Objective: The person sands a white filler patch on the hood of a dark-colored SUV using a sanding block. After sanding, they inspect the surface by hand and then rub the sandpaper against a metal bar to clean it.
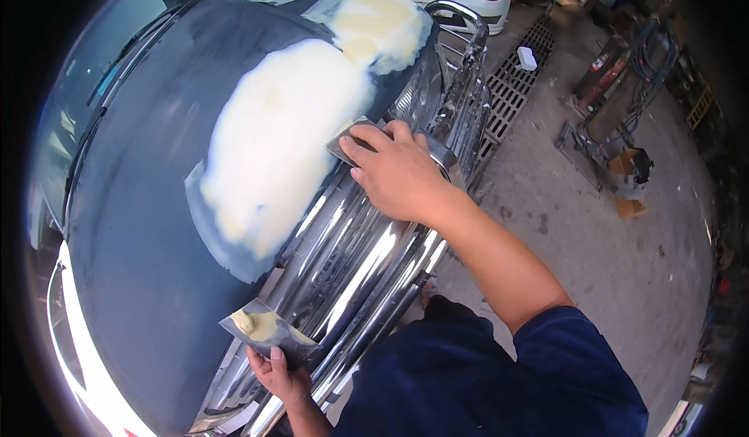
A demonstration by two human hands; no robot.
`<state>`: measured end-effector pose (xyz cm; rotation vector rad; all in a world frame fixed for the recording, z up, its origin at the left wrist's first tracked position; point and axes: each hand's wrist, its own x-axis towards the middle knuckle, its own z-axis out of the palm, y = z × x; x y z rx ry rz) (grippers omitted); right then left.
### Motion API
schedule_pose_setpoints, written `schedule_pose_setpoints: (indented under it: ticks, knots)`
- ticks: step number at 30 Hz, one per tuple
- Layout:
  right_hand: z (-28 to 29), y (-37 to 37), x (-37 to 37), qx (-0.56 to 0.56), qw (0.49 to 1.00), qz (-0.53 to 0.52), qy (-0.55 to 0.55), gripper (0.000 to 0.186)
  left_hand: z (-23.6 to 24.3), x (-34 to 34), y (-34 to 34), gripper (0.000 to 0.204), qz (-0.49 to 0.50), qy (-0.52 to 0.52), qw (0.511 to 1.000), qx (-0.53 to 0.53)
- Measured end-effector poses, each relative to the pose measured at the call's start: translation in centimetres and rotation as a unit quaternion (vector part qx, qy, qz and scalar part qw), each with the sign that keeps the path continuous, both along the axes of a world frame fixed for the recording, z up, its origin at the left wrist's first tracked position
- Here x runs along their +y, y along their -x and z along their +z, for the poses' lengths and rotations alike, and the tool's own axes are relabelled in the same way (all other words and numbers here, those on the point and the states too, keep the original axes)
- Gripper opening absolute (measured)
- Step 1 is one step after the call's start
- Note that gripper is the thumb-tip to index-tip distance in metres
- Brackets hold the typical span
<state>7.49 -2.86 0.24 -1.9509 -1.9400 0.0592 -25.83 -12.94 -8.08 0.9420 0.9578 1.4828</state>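
My right hand [402, 168] presses a flat dark spreader [343, 142] against the front edge of a car hood [148, 179]. Its fingers lie bent over the top of the blade. Beside the spreader is a broad patch of whitish-yellow body filler [273, 133]. Lower down, at the near end of the hood, my left hand [281, 376] grips a thin grey plate [292, 343] by its lower edge, thumb on top. A lump of yellowish filler [246, 322] sits at the plate's far corner, with more smeared across its face.
A chrome grille [351, 257] and a tubular metal guard [472, 47] run along the car's front, close to my body. Behind lies a slotted floor drain [511, 86] with a white block [527, 58] on it. Equipment with coiled hoses [655, 51] stands at the right.
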Motion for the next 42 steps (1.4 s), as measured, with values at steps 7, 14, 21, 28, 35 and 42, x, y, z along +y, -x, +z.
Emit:
schedule_pose_setpoints:
  ticks: [7, 14, 21, 28, 35, 42]
  knots:
    - [-0.2, 0.1, -1.4, -0.005, 1.0, 0.013, 0.024, 0.041, 0.6, 0.5, -0.4, 0.051, -0.011, 0.004, 1.0, -0.018]
    - [2.9, -5.7, 2.7, 0.037, 0.996, -0.081, 0.031, 0.042, 0.3, 0.5, -0.6, 0.051, 0.01, -0.006, 1.0, -0.005]
    - [2.1, -4.5, 4.2, 0.016, 0.994, -0.095, 0.048, 0.042, 0.2, 0.3, -0.6, 0.052, 0.034, 0.013, 0.999, 0.0]
    - [3.7, -6.3, 3.3, 0.087, 0.989, -0.079, 0.091, 0.043, 0.1, 0.2, -0.3, 0.055, 0.027, 0.012, 1.0, -0.002]
    - [4.7, -5.4, 5.4, 0.077, 0.984, -0.115, 0.111, 0.045, 0.4, 0.5, -0.9, 0.057, 0.038, 0.022, 0.999, -0.003]
    - [5.2, -7.9, 5.2, 0.097, 0.984, -0.069, 0.13, 0.047, 0.3, 0.3, -0.4, 0.057, 0.03, 0.022, 0.999, -0.014]
